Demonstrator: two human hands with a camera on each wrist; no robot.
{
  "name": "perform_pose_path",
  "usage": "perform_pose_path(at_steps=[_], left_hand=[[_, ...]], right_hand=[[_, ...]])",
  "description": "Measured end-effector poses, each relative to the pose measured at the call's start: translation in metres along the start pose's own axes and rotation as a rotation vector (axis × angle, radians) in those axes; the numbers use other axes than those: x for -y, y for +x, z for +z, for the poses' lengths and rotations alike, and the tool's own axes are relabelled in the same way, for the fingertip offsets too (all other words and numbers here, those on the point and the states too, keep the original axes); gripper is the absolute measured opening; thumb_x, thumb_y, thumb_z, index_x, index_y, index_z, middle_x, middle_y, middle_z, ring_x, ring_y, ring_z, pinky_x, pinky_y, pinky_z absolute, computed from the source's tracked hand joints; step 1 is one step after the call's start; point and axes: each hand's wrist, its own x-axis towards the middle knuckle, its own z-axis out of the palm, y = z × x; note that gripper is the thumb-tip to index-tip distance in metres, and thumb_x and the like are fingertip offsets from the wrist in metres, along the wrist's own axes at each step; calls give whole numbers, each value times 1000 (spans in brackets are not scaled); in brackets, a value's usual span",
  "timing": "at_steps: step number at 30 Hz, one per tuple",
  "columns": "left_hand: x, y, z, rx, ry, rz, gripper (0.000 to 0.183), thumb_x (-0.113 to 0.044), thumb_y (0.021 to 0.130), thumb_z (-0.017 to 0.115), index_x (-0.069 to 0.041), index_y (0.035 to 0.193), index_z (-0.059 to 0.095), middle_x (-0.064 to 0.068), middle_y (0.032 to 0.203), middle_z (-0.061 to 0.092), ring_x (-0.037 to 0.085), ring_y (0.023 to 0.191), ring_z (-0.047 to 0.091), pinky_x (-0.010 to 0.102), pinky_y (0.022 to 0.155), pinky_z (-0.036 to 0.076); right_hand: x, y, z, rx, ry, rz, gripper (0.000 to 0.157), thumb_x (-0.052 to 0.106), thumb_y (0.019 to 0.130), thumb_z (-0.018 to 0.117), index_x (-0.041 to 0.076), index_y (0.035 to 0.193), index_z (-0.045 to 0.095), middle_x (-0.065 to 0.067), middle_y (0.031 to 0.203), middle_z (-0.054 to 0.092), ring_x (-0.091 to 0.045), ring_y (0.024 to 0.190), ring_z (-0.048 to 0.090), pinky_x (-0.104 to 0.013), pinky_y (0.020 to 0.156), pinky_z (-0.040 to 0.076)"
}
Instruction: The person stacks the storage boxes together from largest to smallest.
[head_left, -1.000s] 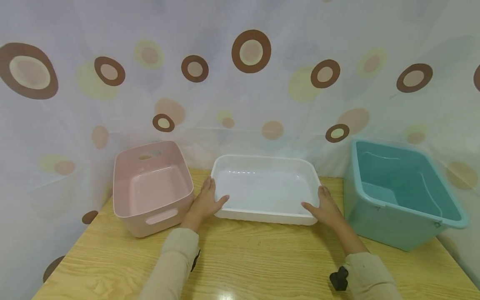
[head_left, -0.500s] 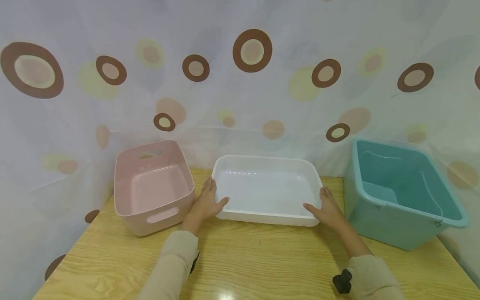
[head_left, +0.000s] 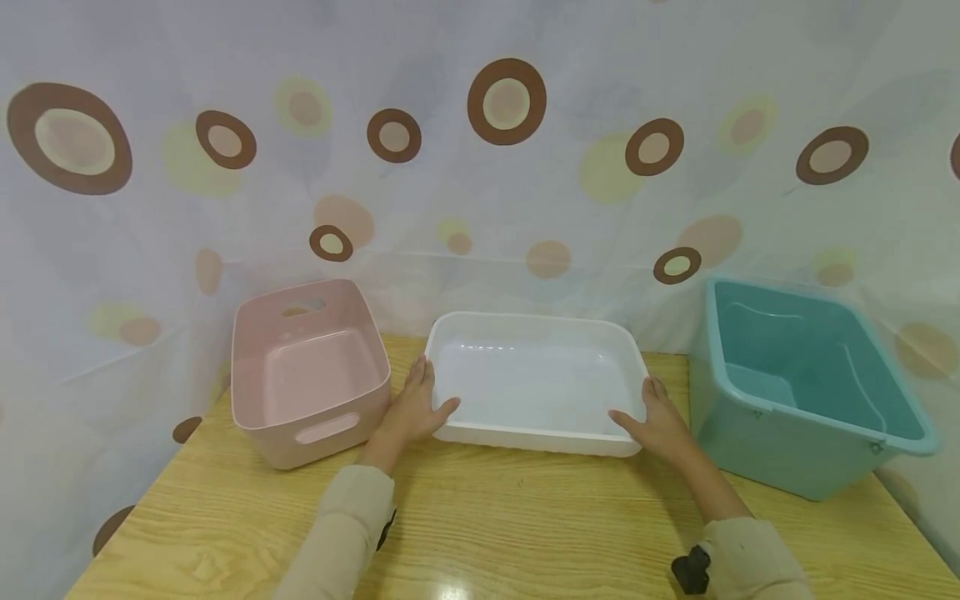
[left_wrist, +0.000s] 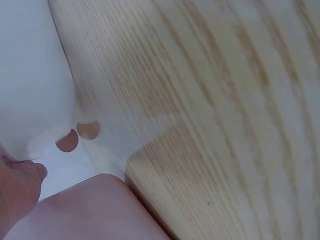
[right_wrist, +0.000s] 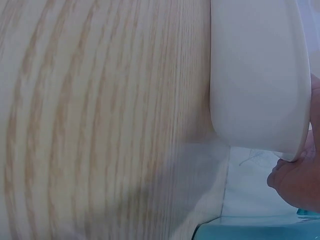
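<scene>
A shallow white rectangular plastic tray lies lengthwise across the middle of the head view, with nothing in it. My left hand grips its left end, thumb over the rim and fingers along the outside. On the opposite end my right hand holds it the same way. In the left wrist view the white wall fills the upper left, and part of the left hand shows below it. The right wrist view has the tray's side close over the wood, fingers at its corner.
A pink bin with handle slots stands close beside my left hand. To the right of my right hand is a deeper teal tub. Behind the wooden table hangs a patterned curtain.
The white tray has come slightly toward me, both hands keeping their grip on it. The head view has shifted a little; the pink bin and teal tub stay in place.
</scene>
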Motion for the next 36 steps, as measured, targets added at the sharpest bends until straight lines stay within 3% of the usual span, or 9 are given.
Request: perform_pose_path(at_steps=[28,36], left_hand=[[-3,-11,0,15,24,-10,82,-45,90,47,9,142,12,21,152,1,37,140,6,49,112,18],[-4,-15,1,8,33,3,82,-45,91,46,9,142,11,22,152,0,42,138,11,51,110,21]], right_hand=[[-1,-13,0,-5,-5,-11,93,41,87,53,-21,135,4,-40,143,1,-57,129,12,-64,103,19],[0,-17,0,-11,-7,-4,92,41,87,53,-21,135,4,-41,142,2,-57,129,12,-64,103,19]])
